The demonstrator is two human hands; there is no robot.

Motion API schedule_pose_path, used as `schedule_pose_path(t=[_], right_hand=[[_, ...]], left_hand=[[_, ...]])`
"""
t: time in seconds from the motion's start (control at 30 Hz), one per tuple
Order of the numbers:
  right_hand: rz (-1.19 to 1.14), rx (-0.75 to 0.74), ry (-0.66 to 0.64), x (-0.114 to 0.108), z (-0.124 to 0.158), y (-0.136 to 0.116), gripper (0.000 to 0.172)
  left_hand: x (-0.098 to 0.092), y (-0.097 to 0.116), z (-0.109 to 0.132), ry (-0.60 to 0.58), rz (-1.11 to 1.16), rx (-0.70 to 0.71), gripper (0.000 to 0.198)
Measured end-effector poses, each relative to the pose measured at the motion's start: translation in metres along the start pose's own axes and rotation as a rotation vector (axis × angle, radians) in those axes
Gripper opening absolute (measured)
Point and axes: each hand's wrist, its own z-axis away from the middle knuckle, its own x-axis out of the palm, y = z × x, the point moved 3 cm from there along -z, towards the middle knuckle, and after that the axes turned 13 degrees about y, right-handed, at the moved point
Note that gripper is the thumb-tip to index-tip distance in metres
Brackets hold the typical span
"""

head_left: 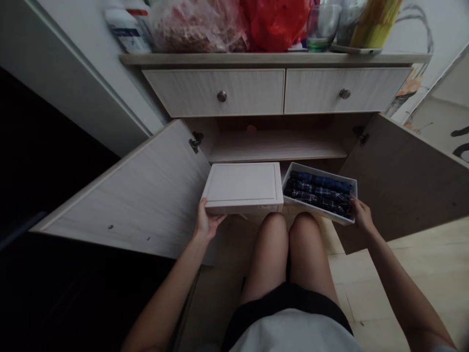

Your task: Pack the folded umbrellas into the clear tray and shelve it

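Observation:
My left hand (207,220) supports a white box (244,183) by its near left corner, thumb on the side and fingers underneath. Its top face is outlined by a thin inset rectangle, and a small label shows on the near side. To the right, my right hand (362,215) grips the right end of an open white box (318,210). Rolled dark blue and plaid cloth bundles (318,190) lie side by side in it; their exact kind is hard to make out. Both boxes are held level in front of the cabinet, close together above my knees.
The cabinet's left door (142,195) and right door (403,181) are swung out on both sides. Behind the boxes runs a shelf (278,145), below two closed drawers (223,105). Bottles (128,32), plastic bags (276,24) and a glass (322,27) stand on top.

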Motion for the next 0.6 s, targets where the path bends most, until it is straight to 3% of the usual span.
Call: schedule_pose_path(t=[0.3,0.47,0.6], right_hand=[[0.048,0.021,-0.051,0.000,-0.001,-0.019,0.061],[0.003,0.125,-0.145,0.007,-0.004,-0.022,0.053],[0.012,0.110,-0.245,0.019,-0.004,-0.025,0.046]], left_hand=[[-0.005,-0.010,-0.007,-0.022,0.002,0.019,0.040],[0.000,-0.016,-0.002,-0.068,-0.012,-0.001,0.039],[0.007,-0.026,0.005,-0.090,-0.023,-0.038,0.040]])
